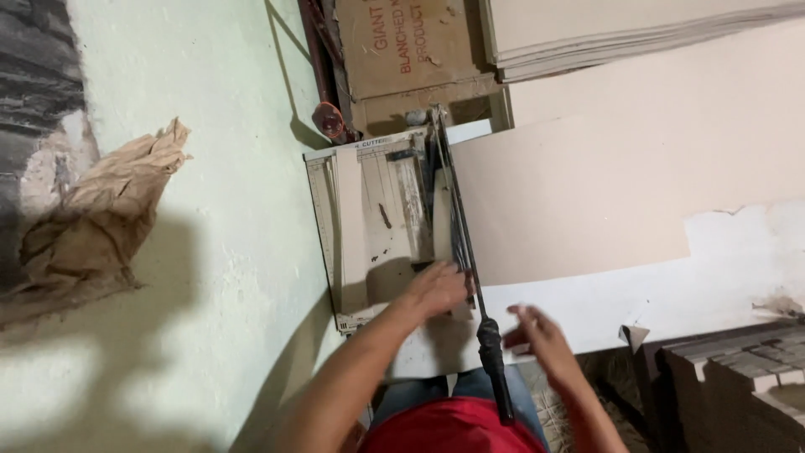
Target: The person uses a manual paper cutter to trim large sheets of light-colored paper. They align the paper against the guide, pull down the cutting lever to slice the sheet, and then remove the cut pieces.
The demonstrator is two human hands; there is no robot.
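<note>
A paper cutter (377, 226) with a ruled board sits at the middle of the view, on a pale surface between a light green wall (226, 168) on the left and large sheets of tan card on the right. A narrow strip of card (350, 226) lies lengthwise on the cutter's board, near its left edge, and the long blade arm (457, 218) lies down along the board's right edge, ending in a black handle (493, 356) that points toward the person. The left hand (438, 289) rests palm down on the near end of the board, just beside the blade arm, fingers spread flat and pressing there rather than gripping anything; exactly what lies under it cannot be told. The right hand (537, 331) is just to the right of the black handle, open, with loose fingers blurred by motion, holding nothing and apart from the handle. A big tan card sheet (579, 193) runs out from under the blade arm to the right, lying over a white sheet (738, 268) with a torn upper edge. Farther back a stack of card sheets (637, 33) lies at the top right, and a brown cardboard box (402, 50) with red print stands behind the cutter. Crumpled brown paper (92, 226) lies against the wall at the left. At the lower right is a pile of cut pieces (746, 369), and the person's red shirt (453, 428) shows at the bottom edge.
</note>
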